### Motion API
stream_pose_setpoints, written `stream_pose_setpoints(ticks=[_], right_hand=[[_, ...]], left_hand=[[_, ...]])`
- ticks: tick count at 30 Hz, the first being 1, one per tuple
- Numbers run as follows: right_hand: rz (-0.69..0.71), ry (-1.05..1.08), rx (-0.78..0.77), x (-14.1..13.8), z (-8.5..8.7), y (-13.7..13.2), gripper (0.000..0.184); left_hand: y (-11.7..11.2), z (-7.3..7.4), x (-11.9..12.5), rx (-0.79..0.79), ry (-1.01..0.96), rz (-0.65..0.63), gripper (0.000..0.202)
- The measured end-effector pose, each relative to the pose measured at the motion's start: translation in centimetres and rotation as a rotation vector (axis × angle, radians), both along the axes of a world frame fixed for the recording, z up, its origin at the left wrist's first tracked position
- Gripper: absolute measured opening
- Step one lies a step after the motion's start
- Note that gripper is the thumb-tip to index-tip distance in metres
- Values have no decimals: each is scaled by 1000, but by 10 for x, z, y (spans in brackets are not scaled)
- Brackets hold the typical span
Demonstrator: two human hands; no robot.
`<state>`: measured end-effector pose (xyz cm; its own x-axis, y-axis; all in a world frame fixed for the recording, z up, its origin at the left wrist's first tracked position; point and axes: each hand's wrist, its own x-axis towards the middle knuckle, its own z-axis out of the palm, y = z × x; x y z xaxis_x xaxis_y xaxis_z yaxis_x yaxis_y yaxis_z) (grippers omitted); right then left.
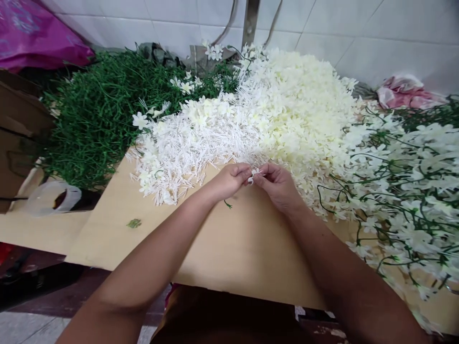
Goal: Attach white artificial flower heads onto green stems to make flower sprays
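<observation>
Over the middle of the board, my left hand (pixel 234 180) and my right hand (pixel 278 184) meet fingertip to fingertip. Between them shows a small white artificial flower (pixel 254 174), pinched by my right thumb and fingers. My left hand is closed around a green plastic stem (pixel 228 204), whose tip pokes out below it; the rest is hidden by the fingers. Just beyond the hands lies a heap of thin white flower sticks (pixel 204 143). Pale yellow-white blossoms (pixel 304 105) are piled behind my right hand.
Green plastic stems (pixel 96 114) are heaped at the left, near a clear plastic ring (pixel 53 198) and a cardboard box (pixel 21 129). Flowers on stems (pixel 412 205) spread over the right side. A small green scrap (pixel 134 223) lies on the board (pixel 233 253). A tiled wall (pixel 333 28) stands behind.
</observation>
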<state>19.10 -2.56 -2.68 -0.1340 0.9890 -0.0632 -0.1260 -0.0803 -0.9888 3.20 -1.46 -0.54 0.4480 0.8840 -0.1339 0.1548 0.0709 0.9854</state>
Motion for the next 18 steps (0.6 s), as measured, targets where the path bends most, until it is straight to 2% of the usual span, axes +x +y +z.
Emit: stream_pose_setpoints(ticks=[6, 10, 14, 18], right_hand=[[56, -29, -61, 0, 2, -1, 46], [33, -73, -90, 0, 0, -1, 50], [11, -75, -72, -3, 1, -2, 49], [25, 40, -101, -3, 2, -2, 46]], left_hand=[[0, 4, 5, -55, -13, 14, 32], [-1, 7, 9, -91, 22, 49, 34], [-2, 1, 10, -47, 42, 77, 30], [-1, 1, 6, -6, 23, 65, 29]])
